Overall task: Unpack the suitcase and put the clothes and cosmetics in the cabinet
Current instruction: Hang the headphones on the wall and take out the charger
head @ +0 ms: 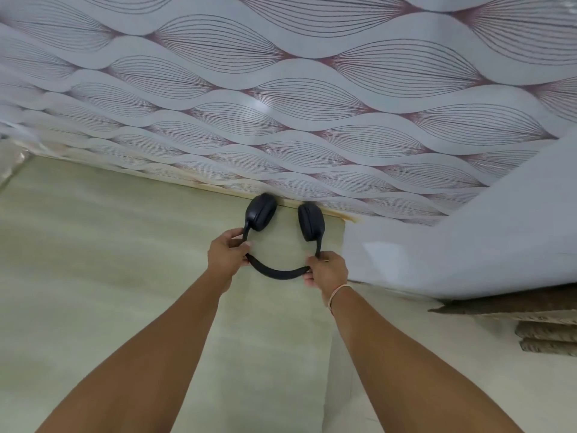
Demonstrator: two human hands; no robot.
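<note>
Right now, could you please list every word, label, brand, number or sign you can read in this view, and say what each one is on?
None can be read.
Black headphones, held by the left hand and right hand: no logo or lettering shows.
Patterned ceiling: only wavy line patterns, no text.
Pale green wall: plain.
Wristband on the right wrist: no print visible.

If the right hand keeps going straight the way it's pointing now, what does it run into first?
The right hand, holding the black over-ear headphones by the band with the left hand, points up toward the wave-patterned grey panel. That panel looks first in line, though depth is unclear.
</note>
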